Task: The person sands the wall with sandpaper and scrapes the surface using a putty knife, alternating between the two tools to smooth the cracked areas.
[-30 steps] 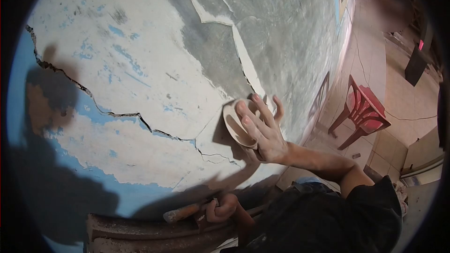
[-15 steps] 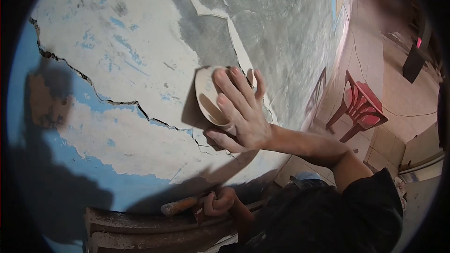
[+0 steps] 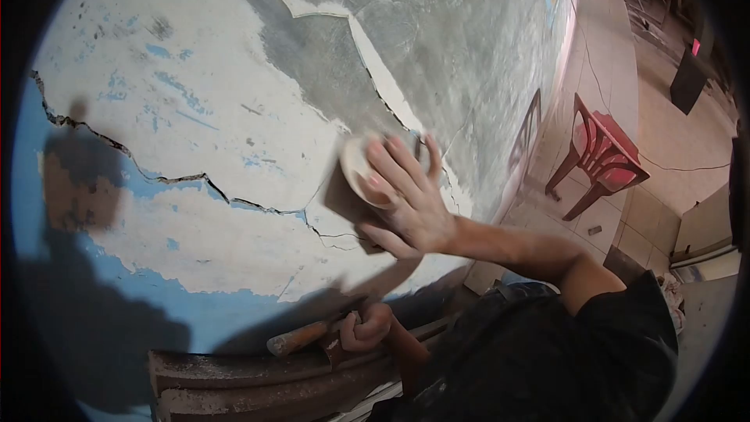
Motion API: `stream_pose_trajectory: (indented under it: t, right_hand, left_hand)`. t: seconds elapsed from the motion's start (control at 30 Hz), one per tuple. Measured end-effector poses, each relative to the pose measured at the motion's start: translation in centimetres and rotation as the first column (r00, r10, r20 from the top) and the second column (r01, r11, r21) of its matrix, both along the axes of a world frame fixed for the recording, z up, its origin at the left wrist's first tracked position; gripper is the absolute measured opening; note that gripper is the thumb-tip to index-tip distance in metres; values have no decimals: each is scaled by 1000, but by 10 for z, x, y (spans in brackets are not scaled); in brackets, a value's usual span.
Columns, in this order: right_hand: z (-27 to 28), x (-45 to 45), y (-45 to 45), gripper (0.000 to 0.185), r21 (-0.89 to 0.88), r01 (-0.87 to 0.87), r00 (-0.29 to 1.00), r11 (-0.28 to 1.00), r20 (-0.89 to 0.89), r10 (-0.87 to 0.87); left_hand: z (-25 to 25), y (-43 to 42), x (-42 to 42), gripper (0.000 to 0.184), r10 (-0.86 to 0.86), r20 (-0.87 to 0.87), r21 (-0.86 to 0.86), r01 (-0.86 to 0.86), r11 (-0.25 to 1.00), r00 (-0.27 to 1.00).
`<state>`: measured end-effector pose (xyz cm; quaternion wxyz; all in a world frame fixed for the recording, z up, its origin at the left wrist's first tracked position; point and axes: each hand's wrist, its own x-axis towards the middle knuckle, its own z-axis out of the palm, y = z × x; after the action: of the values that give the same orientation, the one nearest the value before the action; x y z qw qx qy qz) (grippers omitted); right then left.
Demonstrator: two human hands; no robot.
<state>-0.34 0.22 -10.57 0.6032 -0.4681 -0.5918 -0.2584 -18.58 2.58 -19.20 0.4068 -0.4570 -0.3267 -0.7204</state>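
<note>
My right hand [image 3: 414, 203] lies against the wall [image 3: 195, 47] with fingers spread over a curled, pale piece that looks like sandpaper [image 3: 355, 168], pressing it to the plaster. The hand and piece are slightly blurred. Beneath them runs a thin crack, joining a wide dark crack [image 3: 180, 179] on the left. Above is a patch of grey plaster [image 3: 461, 39] with a white strip. Lower down, my left hand [image 3: 367, 328] is closed round a tool with a worn wooden handle [image 3: 297, 338]; its working end cannot be made out clearly.
A dark brown slatted bench or seat [image 3: 226, 383] stands below, close to the wall. To the right, a red plastic chair [image 3: 601, 156] sits on the tiled floor [image 3: 664, 133], where a thin cable runs. Blue paint shows through the wall's peeling white coat.
My right hand has slid with the pale piece down and right along the wall, past the crack junction. The view has shifted a little. My left hand keeps its hold on the wooden-handled tool.
</note>
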Motion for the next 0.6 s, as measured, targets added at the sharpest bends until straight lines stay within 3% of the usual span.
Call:
stream_pose_trajectory:
  t: [0.1,0.3,0.43,0.5,0.57,0.6]
  right_hand:
    - [-68,5,-2,62,-52,29,998,998,57,-26]
    - [5,13,7,60,40,-20,1000,999,-23,21]
    - [-54,21,-5,60,-123,40,992,992,124,-24]
    - [-70,23,-1,56,-50,37,992,998,126,-31]
    - [-41,21,-6,54,-58,76,991,995,113,-69]
    - [-21,16,-6,45,-40,99,995,994,17,-98]
  left_hand:
    - [-1,2,-2,37,-37,-5,1,37,999,999]
    - [15,-3,5,36,-16,-38,-20,15,1000,999]
    - [16,-3,9,36,-77,16,-18,77,997,997]
    - [12,-1,7,36,-32,29,-37,33,999,999]
    - [11,-5,5,35,9,17,-59,-8,998,1000]
    - [14,-6,8,35,28,11,-61,-28,998,1000]
